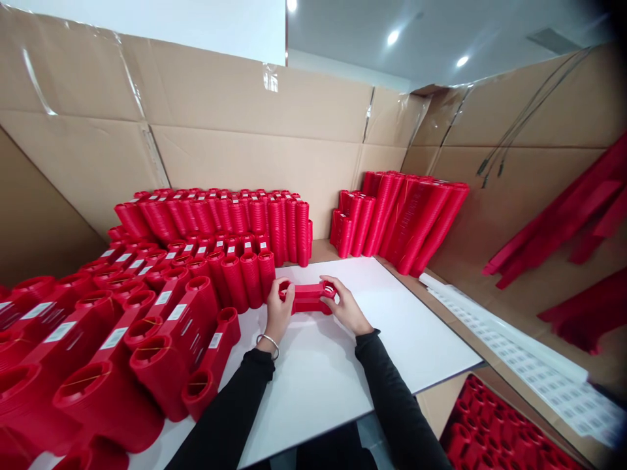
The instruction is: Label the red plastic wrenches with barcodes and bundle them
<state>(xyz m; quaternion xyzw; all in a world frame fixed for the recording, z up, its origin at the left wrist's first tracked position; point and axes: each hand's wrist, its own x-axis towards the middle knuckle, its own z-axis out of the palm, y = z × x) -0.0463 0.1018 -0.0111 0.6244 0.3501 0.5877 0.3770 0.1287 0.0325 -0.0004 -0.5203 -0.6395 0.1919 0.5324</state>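
A small stack of red plastic parts (307, 298), each with a round loop at either end, is held over the white table top (343, 365). My left hand (279, 312) grips its left end, with a metal bangle on that wrist. My right hand (344, 304) grips its right end. Both arms wear black sleeves. Just left of my left hand stand tall stacks of the same red parts (245, 274), some carrying white labels.
Many stacked red parts (147, 326) fill the table's left side, and more lean at the back right (406, 219). Cardboard walls (245, 130) enclose the bench. Sheets of white barcode labels (519, 356) lie at the right. A box of red parts (494, 434) sits below right.
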